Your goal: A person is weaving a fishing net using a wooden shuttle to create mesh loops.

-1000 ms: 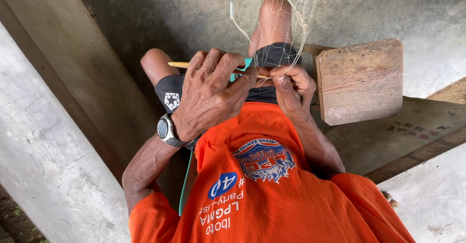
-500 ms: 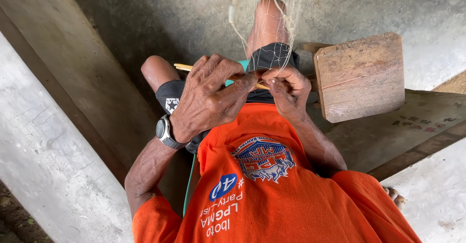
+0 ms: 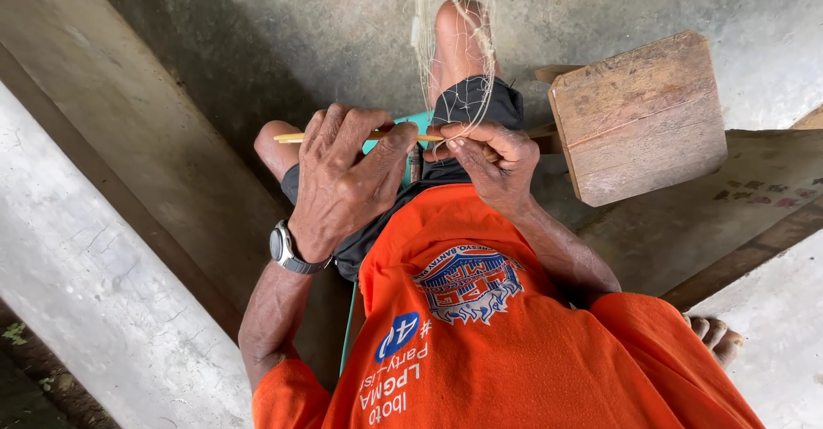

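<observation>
Two hands meet over your lap, close together above your dark shorts (image 3: 467,103). Your left hand (image 3: 347,180) is curled shut around a thin yellowish stick (image 3: 296,138), which looks like a netting needle; its bare end pokes out to the left past your knuckles, and a short stretch shows again between the two hands. Your thumb and forefinger press it near the tip. Your right hand (image 3: 493,159) is pinched closed on strands of pale fishing net (image 3: 454,18), right where the stick's tip arrives, so both hands nearly touch. From that pinch the net runs up and away over your right knee and out of the top of the view; how it is fastened there is out of sight.

You wear a wristwatch (image 3: 287,251) on the left wrist and an orange shirt (image 3: 480,343). Something teal (image 3: 416,122) peeks out behind your hands, too hidden to tell what it is. Just to the right of your right hand stands a small wooden stool (image 3: 639,116), apart from both hands. Below you lies grey concrete floor (image 3: 257,18), with a concrete ledge (image 3: 94,249) on your left.
</observation>
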